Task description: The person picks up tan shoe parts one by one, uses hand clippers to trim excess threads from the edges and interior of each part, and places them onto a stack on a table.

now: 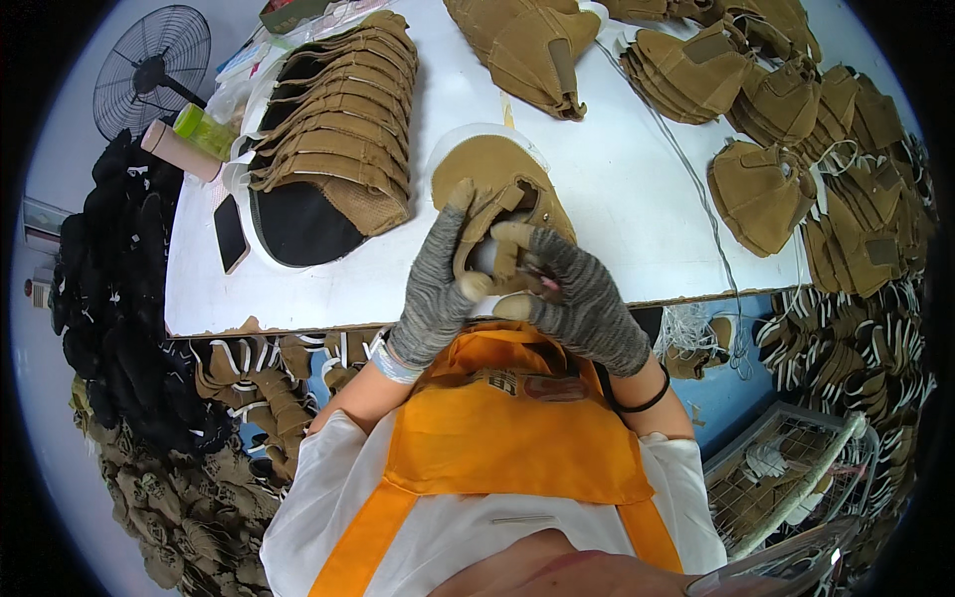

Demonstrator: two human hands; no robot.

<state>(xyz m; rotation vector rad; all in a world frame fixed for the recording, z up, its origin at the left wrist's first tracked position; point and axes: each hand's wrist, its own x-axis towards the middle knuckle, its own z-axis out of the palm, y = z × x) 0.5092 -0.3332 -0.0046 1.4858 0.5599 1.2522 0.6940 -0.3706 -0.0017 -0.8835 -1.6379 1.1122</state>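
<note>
A tan-brown shoe upper (497, 164) with a white lining edge lies near the front of the table, toe end away from me. Both my hands wear grey knit gloves with bare fingertips. My left hand (438, 284) grips the upper's left side, thumb and fingers around the opening's edge. My right hand (577, 298) is closed at the heel opening, fingers bent over a brown strap of the upper. Something small and pinkish shows within the right hand, too covered to name.
A row of stacked brown uppers (343, 129) stands left on the white table (328, 294), beside a phone (231, 235) and two bottles. More brown uppers (761, 194) lie at right, with a white cord (686, 169). A wire basket (786, 458) stands low right; a fan (151, 75) is far left.
</note>
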